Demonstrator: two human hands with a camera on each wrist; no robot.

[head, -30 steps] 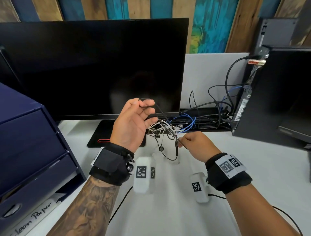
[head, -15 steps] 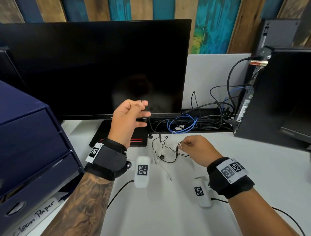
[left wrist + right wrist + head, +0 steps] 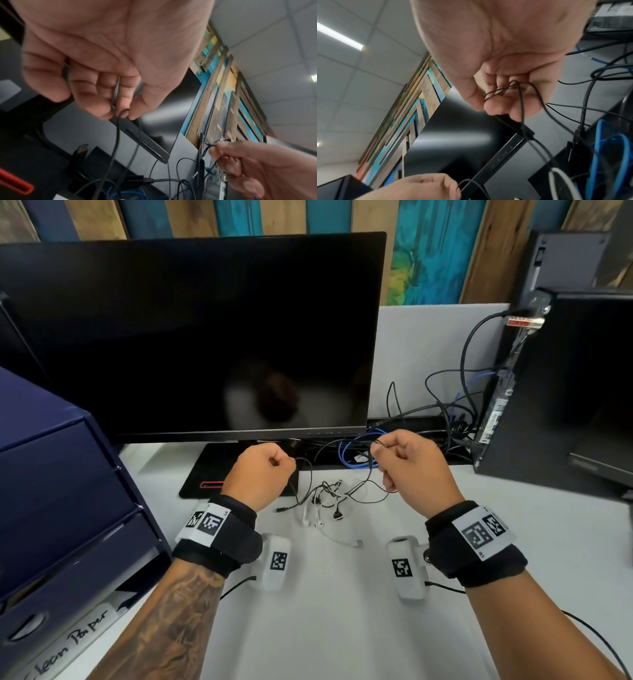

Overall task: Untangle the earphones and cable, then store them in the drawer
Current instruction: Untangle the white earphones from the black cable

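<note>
A knot of black and white earphones and cable (image 3: pixel 329 494) lies on the white desk between my hands. My left hand (image 3: pixel 289 465) is a fist gripping a black cable (image 3: pixel 116 94), which hangs down to the knot. My right hand (image 3: pixel 376 450) is raised and pinches thin black wire loops (image 3: pixel 513 86) between thumb and fingers. White earbuds (image 3: pixel 317 515) and a black plug end (image 3: pixel 282 509) trail toward me. The navy drawer unit (image 3: pixel 51 474) stands at the left with its drawers pushed in.
A large dark monitor (image 3: pixel 191 337) with its black base (image 3: pixel 219 474) stands right behind my hands. A black computer tower (image 3: pixel 565 388) stands at the right. Blue (image 3: pixel 349 453) and black cables lie bundled behind the knot.
My left hand came down from a raised, open pose and closed into a fist on the black cable. My right hand lifted, drawing its wire up. The knot now lies looser on the desk.
</note>
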